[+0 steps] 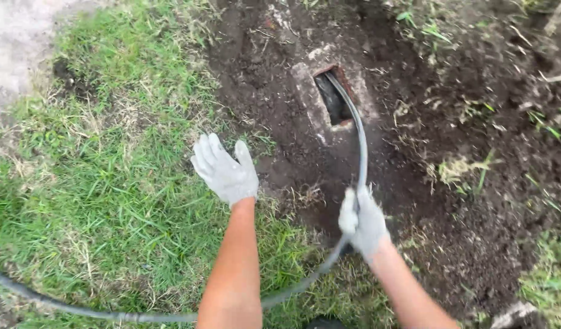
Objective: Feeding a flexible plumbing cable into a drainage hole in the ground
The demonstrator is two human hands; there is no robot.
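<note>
Dug-up soil [475, 201] beside grass [98, 183] surrounds a rectangular hole [333, 97]. Right hand [364, 222], grip clamped on the hose [361, 152], steers it into the hole; left hand [225, 170] hovers spread, holding nothing.

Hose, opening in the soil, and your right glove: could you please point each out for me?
hose [361, 146], head view, on the curved stretch just below the opening.
opening [333, 97], head view, on its dark inside.
right hand [364, 222], head view, on the glove's back, gripping the hose.
</note>
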